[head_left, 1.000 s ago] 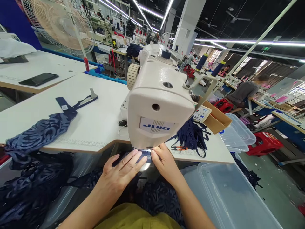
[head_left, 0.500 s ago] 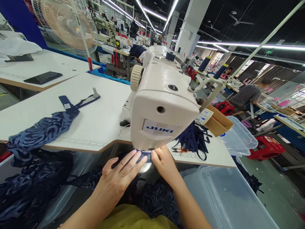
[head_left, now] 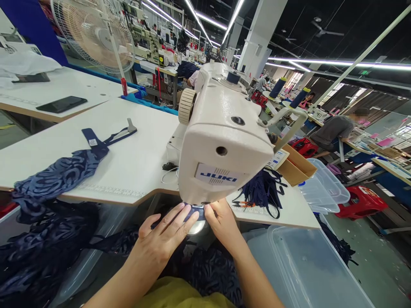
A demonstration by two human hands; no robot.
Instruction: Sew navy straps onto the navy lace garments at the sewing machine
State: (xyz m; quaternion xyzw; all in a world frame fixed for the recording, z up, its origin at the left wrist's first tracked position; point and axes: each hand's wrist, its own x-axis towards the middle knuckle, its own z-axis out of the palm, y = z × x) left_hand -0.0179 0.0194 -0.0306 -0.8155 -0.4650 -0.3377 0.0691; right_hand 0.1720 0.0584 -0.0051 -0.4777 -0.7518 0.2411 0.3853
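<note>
A small piece of navy fabric [head_left: 194,211] lies under the head of a white sewing machine [head_left: 224,158]. My left hand [head_left: 160,241] rests on its left side, fingers stretched out and pressing it flat. My right hand [head_left: 223,222] pinches its right edge between thumb and bent fingers. The needle and presser foot are hidden behind the machine head. Just below the fabric shows a round, pale metal surface [head_left: 196,227]. More patterned navy cloth [head_left: 213,271] hangs over my lap.
A patterned navy garment [head_left: 61,173] with straps trails over the table's left edge. On the right lie a bundle of navy straps [head_left: 265,188], orange-handled snips [head_left: 245,204] and a cardboard box [head_left: 297,164]. A translucent bin [head_left: 308,265] stands below. A fan [head_left: 96,36] stands behind.
The view has shifted slightly, so everything sits a little further right. Both hands keep nearly the same places on the navy fabric.
</note>
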